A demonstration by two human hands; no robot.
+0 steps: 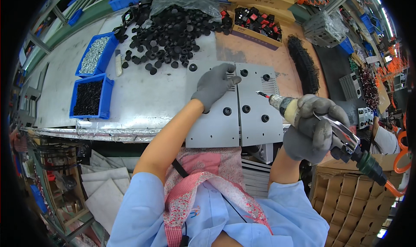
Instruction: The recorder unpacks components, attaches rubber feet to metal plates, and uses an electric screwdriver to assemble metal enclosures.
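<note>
Two grey metal panels [260, 95] lie side by side at the table's front edge, with slots and black round feet [246, 109] on them. My left hand [215, 86], in a grey glove, rests over the upper part of the left panel [212, 130]. Its thumb and forefinger are apart near the seam, and I see nothing held between them; the panel beneath is partly hidden. In my gloved right hand [316, 130] is an air screwdriver [284, 106], gripped around its body. The bit points left over the right panel, apparently above it, and an orange hose trails from the tool's rear.
Black round feet [169, 35] are heaped at the back. Blue bins of silvery parts [95, 54] and black screws [88, 99] stand at left. A carton of black-and-red switches [258, 26] sits behind the panels; a dark bristly bundle [303, 65] lies right. A divided cardboard box [346, 195] stands low right.
</note>
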